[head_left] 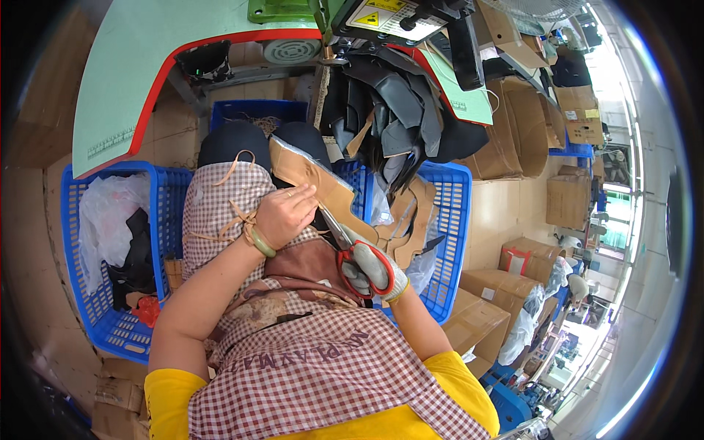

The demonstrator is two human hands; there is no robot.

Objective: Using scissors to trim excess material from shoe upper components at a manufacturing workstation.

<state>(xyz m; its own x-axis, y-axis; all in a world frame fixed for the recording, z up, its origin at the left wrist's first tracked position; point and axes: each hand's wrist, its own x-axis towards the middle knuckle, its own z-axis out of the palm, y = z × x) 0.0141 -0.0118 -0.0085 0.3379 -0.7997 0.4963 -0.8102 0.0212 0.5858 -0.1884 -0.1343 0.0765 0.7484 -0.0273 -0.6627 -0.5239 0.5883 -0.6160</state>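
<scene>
My bare left hand (284, 218), with a pale green bangle at its wrist, pinches the edge of a curved tan leather piece (339, 192) above my lap. The piece has a greyish far edge. My gloved right hand (372, 270) grips red-handled scissors (334, 226) through their loops. The scissor blades point up and left, close to the fingers of my left hand, at the piece's near edge. Whether the blades are apart is hard to make out. Thin tan trimmings (242, 217) lie on my checked apron (227, 187).
Blue baskets stand on both sides: the left basket (158, 220) holds plastic and black scraps, the right basket (460, 220) more tan pieces. Black leather pieces (392, 92) hang over the machine's edge ahead. A pale green red-edged table (139, 59) curves around far left. Cardboard boxes (469, 323) stand right.
</scene>
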